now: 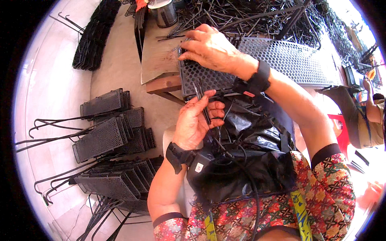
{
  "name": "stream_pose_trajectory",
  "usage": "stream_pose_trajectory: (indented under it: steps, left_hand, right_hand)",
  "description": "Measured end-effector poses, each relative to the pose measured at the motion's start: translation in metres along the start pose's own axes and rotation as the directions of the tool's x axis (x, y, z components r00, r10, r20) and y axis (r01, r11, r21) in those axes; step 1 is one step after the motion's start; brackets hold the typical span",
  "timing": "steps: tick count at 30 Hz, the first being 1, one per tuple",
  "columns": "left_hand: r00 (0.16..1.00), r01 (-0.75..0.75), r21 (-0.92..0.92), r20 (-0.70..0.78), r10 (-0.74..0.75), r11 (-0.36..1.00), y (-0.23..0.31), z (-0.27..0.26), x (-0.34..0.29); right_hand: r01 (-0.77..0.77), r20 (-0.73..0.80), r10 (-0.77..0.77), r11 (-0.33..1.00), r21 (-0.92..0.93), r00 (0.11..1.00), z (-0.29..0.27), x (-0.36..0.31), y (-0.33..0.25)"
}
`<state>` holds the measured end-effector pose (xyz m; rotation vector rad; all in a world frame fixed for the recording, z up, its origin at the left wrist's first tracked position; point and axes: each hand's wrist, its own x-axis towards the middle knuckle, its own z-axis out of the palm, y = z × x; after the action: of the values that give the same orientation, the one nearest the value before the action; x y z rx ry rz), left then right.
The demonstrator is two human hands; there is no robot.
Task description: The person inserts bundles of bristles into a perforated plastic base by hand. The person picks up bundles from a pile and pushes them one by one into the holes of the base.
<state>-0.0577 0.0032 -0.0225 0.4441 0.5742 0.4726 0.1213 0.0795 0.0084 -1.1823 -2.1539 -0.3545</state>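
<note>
A long black perforated panel (277, 56) with round holes lies across the work table. My right hand (211, 50) is over its left end, fingers bent down and closed at the edge; what they pinch, if anything, is hidden. Below that corner, my left hand (197, 120) is closed round a few thin black strips (199, 90), which stick up between thumb and fingers towards the panel. A black plastic sheet (249, 176) covers my lap beneath the panel.
Behind the panel lies a heap of thin black strips (241, 18), with a dark can (165, 16) beside it. Stacked perforated baskets with long hooked rods (108, 176) stand on the floor at left. Another black stack (94, 40) leans by the wall. Another person (374, 108) sits at far right.
</note>
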Motion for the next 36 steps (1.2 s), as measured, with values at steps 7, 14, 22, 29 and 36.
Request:
stream_pose_trajectory:
  steps: [7,14,22,29,36]
  left_hand:
    - [0.996,-0.032,-0.060,0.085,0.037,0.998,0.001,0.001,-0.002]
    - [0.965,-0.101,0.052,0.250,0.085,0.994,-0.001,0.009,-0.002]
    - [0.990,-0.119,0.313,0.109,0.089,0.942,-0.005,0.022,-0.005]
    - [0.975,-0.214,0.324,0.019,0.220,0.921,-0.006,0.023,-0.007]
    - [0.973,-0.219,0.031,-0.070,0.220,0.975,0.000,-0.001,0.000]
  right_hand:
    - [-0.468,0.008,0.525,0.751,0.466,0.851,-0.046,-0.033,-0.039]
    - [-0.734,0.639,0.536,-0.050,0.677,0.552,-0.064,-0.049,-0.062]
    - [-0.712,0.658,0.541,-0.146,0.687,0.524,-0.056,-0.057,-0.062]
    - [-0.710,0.544,0.617,0.035,0.703,0.568,-0.068,-0.052,-0.058]
    - [-0.230,0.326,0.822,-0.243,0.942,0.467,-0.051,-0.036,-0.021]
